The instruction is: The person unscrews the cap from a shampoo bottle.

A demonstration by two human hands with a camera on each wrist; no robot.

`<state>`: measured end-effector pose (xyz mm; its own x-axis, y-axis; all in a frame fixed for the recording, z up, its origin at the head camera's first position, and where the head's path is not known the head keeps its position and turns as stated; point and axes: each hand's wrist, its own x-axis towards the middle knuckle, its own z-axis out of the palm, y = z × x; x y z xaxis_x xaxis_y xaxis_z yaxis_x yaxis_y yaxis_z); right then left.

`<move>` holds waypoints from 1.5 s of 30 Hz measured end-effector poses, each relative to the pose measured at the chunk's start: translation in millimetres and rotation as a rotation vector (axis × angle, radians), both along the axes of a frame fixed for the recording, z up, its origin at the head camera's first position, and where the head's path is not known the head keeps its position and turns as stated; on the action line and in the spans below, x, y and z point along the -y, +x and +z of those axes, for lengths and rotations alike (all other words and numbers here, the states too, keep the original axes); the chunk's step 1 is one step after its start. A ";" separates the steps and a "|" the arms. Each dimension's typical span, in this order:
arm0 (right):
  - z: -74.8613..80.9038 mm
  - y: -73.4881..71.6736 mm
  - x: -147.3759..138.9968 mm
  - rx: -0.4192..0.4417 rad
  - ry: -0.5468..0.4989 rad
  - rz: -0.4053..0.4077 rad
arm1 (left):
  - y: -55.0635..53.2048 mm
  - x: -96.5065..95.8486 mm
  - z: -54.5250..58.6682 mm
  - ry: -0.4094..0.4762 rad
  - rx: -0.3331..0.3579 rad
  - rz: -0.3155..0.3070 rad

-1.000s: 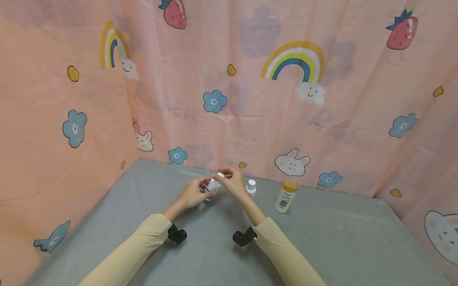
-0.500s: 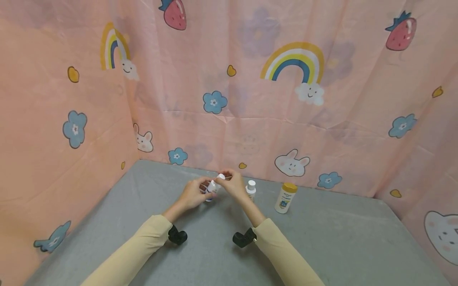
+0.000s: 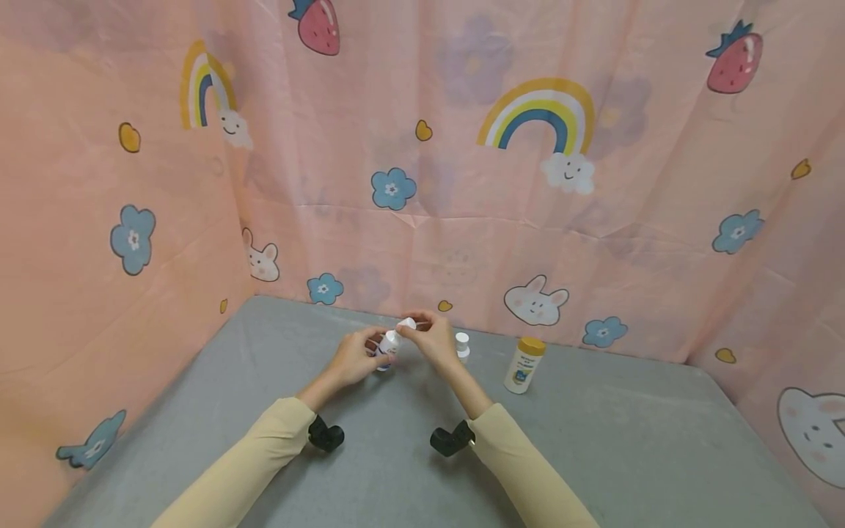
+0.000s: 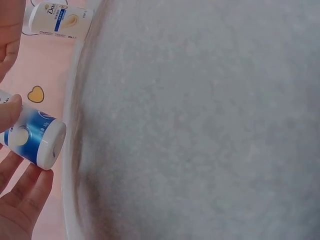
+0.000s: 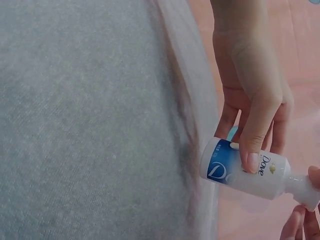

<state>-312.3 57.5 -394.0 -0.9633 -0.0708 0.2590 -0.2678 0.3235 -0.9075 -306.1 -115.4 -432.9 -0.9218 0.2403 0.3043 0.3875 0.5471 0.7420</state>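
Note:
My left hand (image 3: 353, 358) grips a small white Dove bottle (image 5: 245, 172) with a blue label, thumb on one side and fingers on the other. The bottle is tilted, its base toward me in the left wrist view. My right hand (image 3: 430, 339) pinches the white top (image 3: 407, 323) at the bottle's narrow neck; its fingertips (image 5: 295, 222) show at the edge of the right wrist view. Just behind the right wrist stands a second white bottle (image 3: 463, 347), partly hidden in the head view.
A white bottle with a yellow cap (image 3: 524, 365) stands upright to the right of the hands on the grey table (image 3: 634, 433). Pink patterned curtain (image 3: 462, 242) rises along the table's back edge and left side. Black wrist mounts (image 3: 452, 438) hang below both forearms.
Both hands stay at nearly the same place on the bottle and its top. The bottle's top turns slightly between the right fingers, and the head view shifts a little.

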 end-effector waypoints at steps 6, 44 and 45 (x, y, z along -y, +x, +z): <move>-0.8 -0.3 0.0 0.006 -0.027 -0.007 | -0.5 3.0 -0.9 0.009 0.003 0.018; -12.2 -5.2 7.2 -0.030 0.031 -0.014 | -7.2 11.5 -12.1 0.132 -0.033 0.079; -12.8 -5.1 7.0 -0.036 0.038 -0.016 | -7.1 11.4 -12.3 0.134 -0.028 0.083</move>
